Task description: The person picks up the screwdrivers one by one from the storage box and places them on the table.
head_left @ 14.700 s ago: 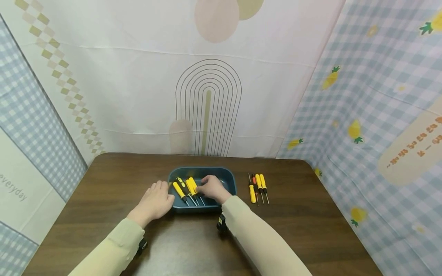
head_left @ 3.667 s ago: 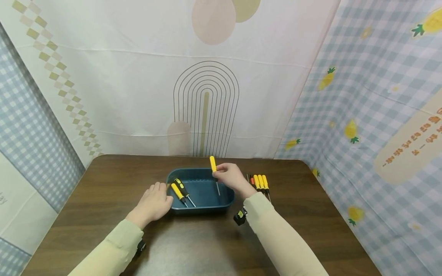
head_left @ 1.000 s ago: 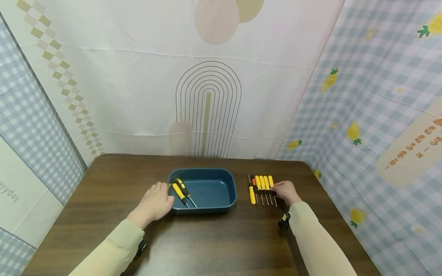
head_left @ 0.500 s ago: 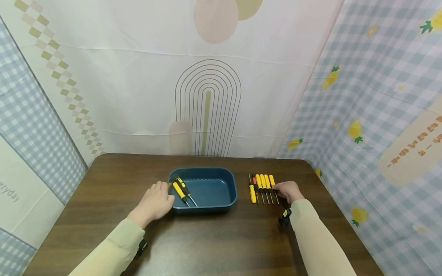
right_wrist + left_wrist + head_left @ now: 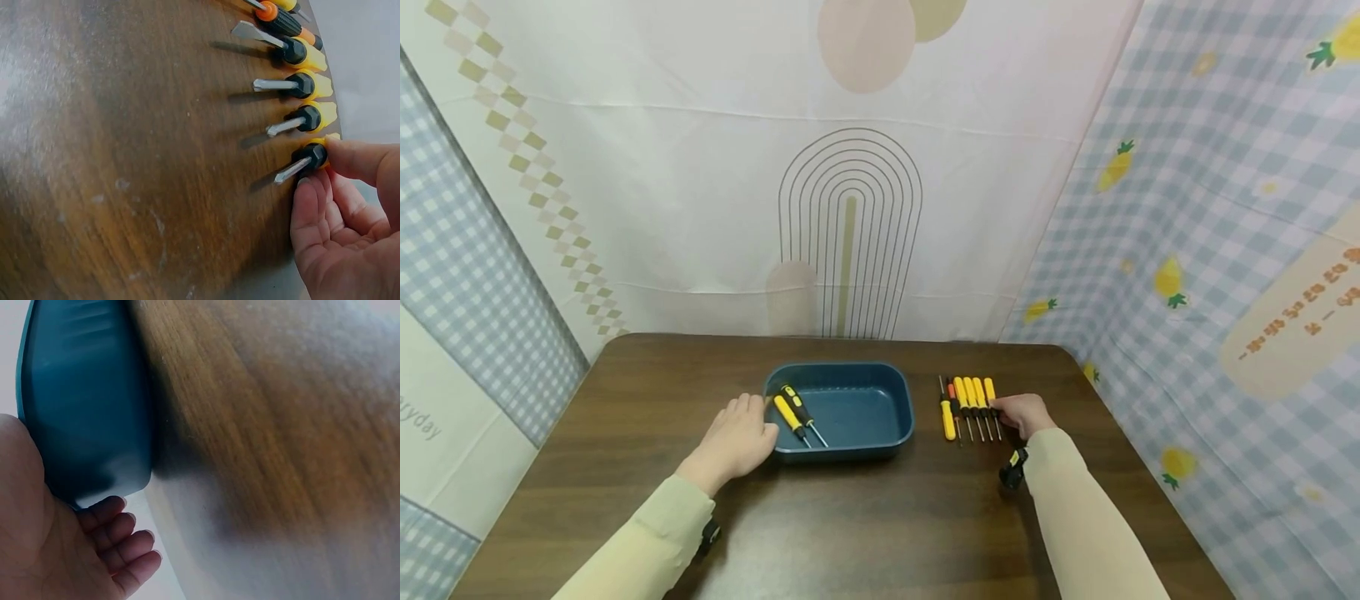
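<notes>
My left hand (image 5: 735, 435) holds the left end of a dark blue tray (image 5: 872, 452), fingers bent against its outer wall in the left wrist view. Inside the tray lie two screwdrivers, one with a yellow handle (image 5: 787, 412) and one with a black-and-yellow handle (image 5: 797, 403). To the right of the tray, my right hand (image 5: 1026, 413) pinches the rightmost screwdriver (image 5: 317, 152) of a row, thumb on its yellow handle and a fingertip by its black collar. Its shaft points toward the table's front side, alongside the other screwdrivers (image 5: 967, 395).
The row beside the tray includes a red-and-black screwdriver (image 5: 952, 397) and, at its left end, a yellow one (image 5: 948, 422) turned the opposite way. Brown wood forms the tabletop (image 5: 850, 533). Patterned cloth (image 5: 715, 208) hangs behind and at both sides.
Several screwdrivers have left the tray for the row on the right since the earliest frame. My right hand carried the last one over; in the past second it has barely moved.
</notes>
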Motion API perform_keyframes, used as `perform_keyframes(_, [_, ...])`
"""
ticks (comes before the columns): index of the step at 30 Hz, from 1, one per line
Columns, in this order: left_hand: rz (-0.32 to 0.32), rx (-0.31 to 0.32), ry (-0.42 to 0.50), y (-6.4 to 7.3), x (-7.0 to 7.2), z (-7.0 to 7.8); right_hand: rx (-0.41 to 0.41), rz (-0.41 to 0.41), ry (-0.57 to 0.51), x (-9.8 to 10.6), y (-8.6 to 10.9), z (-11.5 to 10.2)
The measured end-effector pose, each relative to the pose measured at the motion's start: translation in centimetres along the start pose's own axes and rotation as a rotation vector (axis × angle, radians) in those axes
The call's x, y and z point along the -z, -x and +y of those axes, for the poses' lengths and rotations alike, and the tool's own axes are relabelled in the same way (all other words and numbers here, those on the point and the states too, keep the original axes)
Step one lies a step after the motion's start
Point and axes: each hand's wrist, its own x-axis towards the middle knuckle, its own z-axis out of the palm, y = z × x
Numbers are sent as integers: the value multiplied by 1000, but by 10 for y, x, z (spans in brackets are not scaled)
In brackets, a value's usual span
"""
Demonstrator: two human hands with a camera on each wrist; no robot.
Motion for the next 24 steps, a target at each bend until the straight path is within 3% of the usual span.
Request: perform_keyframes(24, [5, 4, -3, -1, 0, 0, -5, -19, 39, 3, -2, -1])
